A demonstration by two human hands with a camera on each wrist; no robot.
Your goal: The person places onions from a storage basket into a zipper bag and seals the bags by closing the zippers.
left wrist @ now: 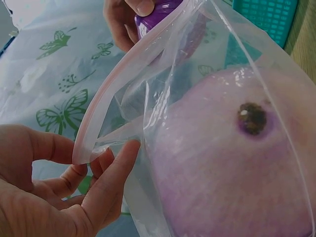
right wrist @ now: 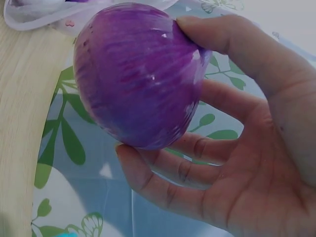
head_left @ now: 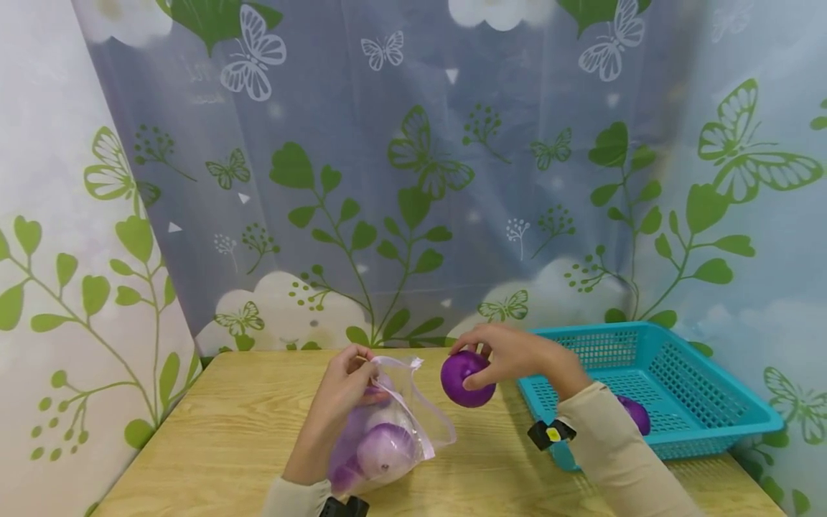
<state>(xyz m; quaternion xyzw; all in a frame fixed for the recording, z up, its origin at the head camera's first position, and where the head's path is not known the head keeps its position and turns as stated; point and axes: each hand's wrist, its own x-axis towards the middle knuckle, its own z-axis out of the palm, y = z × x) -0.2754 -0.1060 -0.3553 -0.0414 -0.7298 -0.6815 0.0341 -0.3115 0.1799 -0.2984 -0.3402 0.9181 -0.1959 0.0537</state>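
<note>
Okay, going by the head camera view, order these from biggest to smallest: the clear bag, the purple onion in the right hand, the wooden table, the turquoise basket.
1. Wooden table
2. Turquoise basket
3. Clear bag
4. Purple onion in the right hand

The counter (head_left: pixel 213 431) here has a yellowish wood grain; a clear bag (head_left: pixel 420 424) rests mid-way along, a turquoise basket (head_left: pixel 704 380) over at the right.
</note>
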